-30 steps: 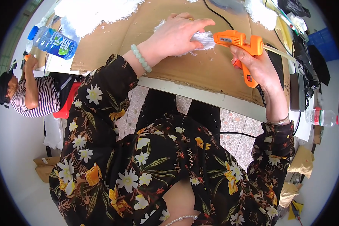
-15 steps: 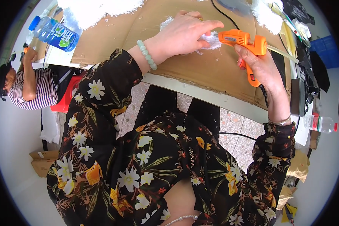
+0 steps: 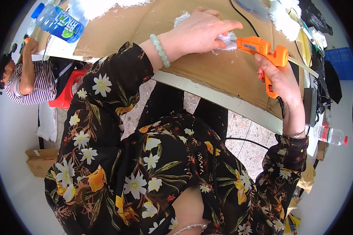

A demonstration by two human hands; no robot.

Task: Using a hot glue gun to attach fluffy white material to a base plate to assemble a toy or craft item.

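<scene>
A tiled floor (image 3: 243, 129) shows below a table (image 3: 223, 98) whose pale near edge runs from the left down toward the right. A big sheet of brown cardboard (image 3: 223, 74) covers most of the tabletop and overhangs that edge. White stuffing (image 3: 94, 6) lies along the far side of the cardboard, with another clump (image 3: 282, 17) at the far right. To the far left, beyond the table's end, a second person (image 3: 25, 78) in a striped top sits by a red stool (image 3: 66, 92). A blue bottle (image 3: 59, 21) lies on its side at the far left corner of the table, and a clear bottle (image 3: 331, 135) with a red cap lies at the right end. A cardboard box (image 3: 39, 160) sits on the floor at the left.

The right hand (image 3: 280, 76) is closed around the handle of an orange glue gun (image 3: 262, 49), wrapped tight. The gun points left, level over the cardboard, with a pale glue stick (image 3: 302, 66) jutting from its back and a black cord (image 3: 280, 107) hanging below the handle.

The left hand (image 3: 200, 33) lies palm down on the cardboard, fingers curled over a small white tuft (image 3: 227, 39) and pressing it down. The tuft shows just under the fingertips, on the right side of that hand, and the gun's nozzle touches it there. A green bead bracelet (image 3: 161, 49) sits on the left wrist.
</scene>
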